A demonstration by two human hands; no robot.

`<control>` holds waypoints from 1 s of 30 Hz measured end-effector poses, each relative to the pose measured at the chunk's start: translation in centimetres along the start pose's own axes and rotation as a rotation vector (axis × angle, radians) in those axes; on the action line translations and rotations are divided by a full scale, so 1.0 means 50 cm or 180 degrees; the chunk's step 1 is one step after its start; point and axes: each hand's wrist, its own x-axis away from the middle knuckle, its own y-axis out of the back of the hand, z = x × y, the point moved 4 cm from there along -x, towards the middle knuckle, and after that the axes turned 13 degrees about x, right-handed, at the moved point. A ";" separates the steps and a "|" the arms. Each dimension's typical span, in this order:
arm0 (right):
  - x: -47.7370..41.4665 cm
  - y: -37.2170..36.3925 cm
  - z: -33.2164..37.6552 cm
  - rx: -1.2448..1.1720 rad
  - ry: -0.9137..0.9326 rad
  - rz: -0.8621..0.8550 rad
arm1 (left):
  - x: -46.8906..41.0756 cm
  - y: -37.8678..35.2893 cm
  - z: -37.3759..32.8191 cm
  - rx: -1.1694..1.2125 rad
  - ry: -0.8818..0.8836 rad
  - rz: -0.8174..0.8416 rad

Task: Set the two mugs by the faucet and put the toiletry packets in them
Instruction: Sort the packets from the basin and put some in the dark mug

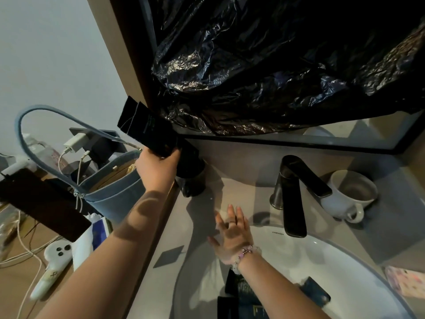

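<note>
Hanging over the mirror, a black bag [276,65] fills the top of the view; below it the sink [345,261] and the grey table [230,162] carry the task's things. A dark faucet [294,196] stands behind the basin. To its right, just beside it, sits a white mug [349,194], upright and empty. To its left, near the wall, stands a black mug [190,176], partly hidden. The left hand [156,166] is raised just beside that mug, fingers [172,155] curled around two or three flat black packets [147,127] that stick up past the thumb. The right hand [232,236] hovers over the basin's rim, fingers spread and holding nothing. More dark packets lie in the sink [315,293] under the right forearm.

The packets look light, thin and somewhat stiff, likely slick; pinching them across the flat faces near one end should let them slide end-first into a mug. The mugs seem ceramic, heavier and breakable, best taken by the handle or wrapped around the body. The black mug probably wants shifting closer to the faucet.
</note>
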 end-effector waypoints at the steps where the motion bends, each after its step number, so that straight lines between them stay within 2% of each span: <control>1: -0.002 0.001 -0.003 -0.0012 0.0016 0.0038 | 0.000 -0.007 0.006 -0.0130 0.0044 -0.0047; 5: -0.007 0.009 -0.010 -0.0044 0.0087 0.0197 | 0.001 -0.030 0.025 -0.0515 0.0212 0.0026; 12: -0.011 0.008 -0.008 0.0021 0.0084 0.0240 | -0.010 -0.057 0.071 -0.0661 0.0755 0.0196; 22: -0.013 0.003 -0.008 -0.0052 0.0086 0.0227 | -0.026 -0.063 0.098 -0.0425 0.1180 0.0256; 30: -0.012 0.007 -0.009 0.0014 0.0075 0.0253 | -0.016 -0.051 0.099 -0.0343 0.1167 0.0330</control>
